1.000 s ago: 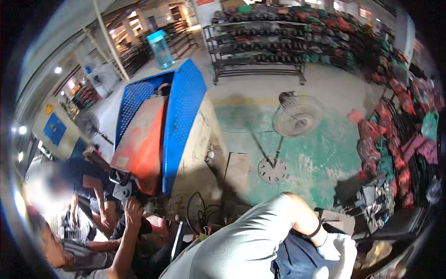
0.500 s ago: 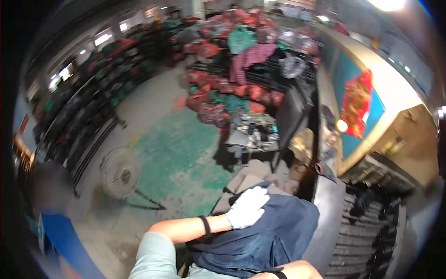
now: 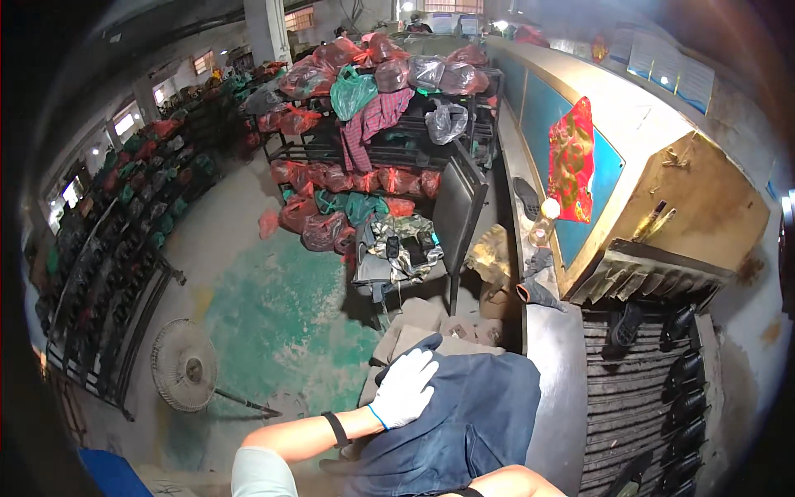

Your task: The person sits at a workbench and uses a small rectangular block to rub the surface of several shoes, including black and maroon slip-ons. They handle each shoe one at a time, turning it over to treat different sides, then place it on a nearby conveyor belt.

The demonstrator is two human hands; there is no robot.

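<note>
Place was factory workshop, footwear by look of it. Slatted conveyor carried black shoes, ran out from long cream-and-blue machine housing. Metal rack stood loaded with red and green plastic bags; more racks lined left side. Pedestal fan stood on worn green-painted floor, concrete pillar beyond.

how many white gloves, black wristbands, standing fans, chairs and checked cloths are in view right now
White glove: 1
Black wristbands: 2
Standing fan: 1
Chair: 1
Checked cloth: 1
Total: 6
</note>
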